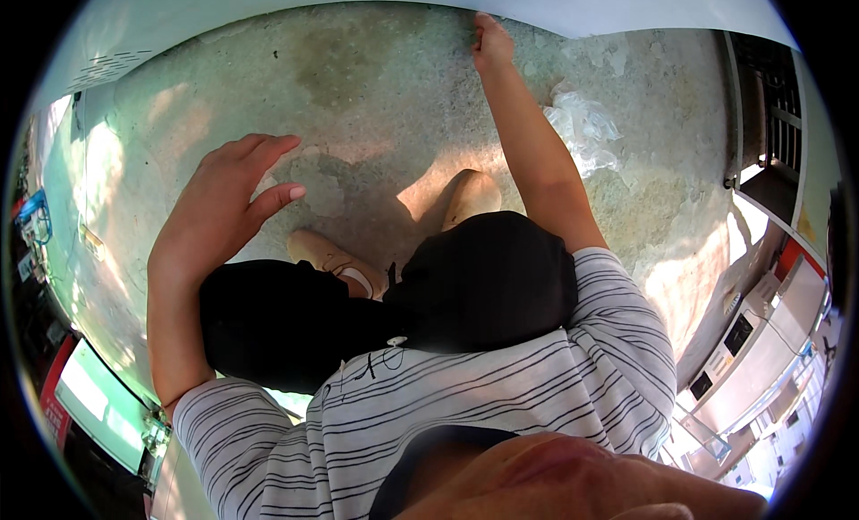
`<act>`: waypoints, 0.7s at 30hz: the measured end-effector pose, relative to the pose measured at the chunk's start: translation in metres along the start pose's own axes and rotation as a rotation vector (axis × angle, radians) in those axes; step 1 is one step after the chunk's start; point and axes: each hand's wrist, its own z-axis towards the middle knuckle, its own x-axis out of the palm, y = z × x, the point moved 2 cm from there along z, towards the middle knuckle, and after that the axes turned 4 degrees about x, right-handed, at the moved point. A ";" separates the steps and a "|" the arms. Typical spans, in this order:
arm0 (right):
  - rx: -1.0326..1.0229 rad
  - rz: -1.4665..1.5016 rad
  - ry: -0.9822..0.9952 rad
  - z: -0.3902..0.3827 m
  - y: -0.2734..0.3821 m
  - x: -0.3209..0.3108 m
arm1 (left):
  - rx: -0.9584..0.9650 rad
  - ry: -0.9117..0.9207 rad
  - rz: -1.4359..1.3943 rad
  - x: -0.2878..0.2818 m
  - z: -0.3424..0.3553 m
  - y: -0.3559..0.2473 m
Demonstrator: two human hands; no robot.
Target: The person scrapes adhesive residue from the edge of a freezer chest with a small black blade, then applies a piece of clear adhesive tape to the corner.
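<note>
My left hand [219,193] hangs in the air over the concrete floor, thumb and fingers apart, with nothing in it. My right arm stretches far forward. Its hand [494,46] is closed, with the fingers curled close to the lower edge of a large white panel [617,5]. Whether the fingertips touch that edge, or pinch something small there, is hidden by the hand. A row of slots [107,68] shows in the white surface at the far left.
A crumpled clear plastic bag [586,122] lies on the concrete floor [358,81], right of my right forearm. At the right stands a dark metal frame with bars [783,126]. White appliances [761,341] stand at the lower right, a pale green-white box [98,399] at the lower left.
</note>
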 end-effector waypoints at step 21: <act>0.018 0.129 0.157 0.013 -0.003 -0.027 | -0.015 0.027 -0.032 -0.003 0.009 -0.003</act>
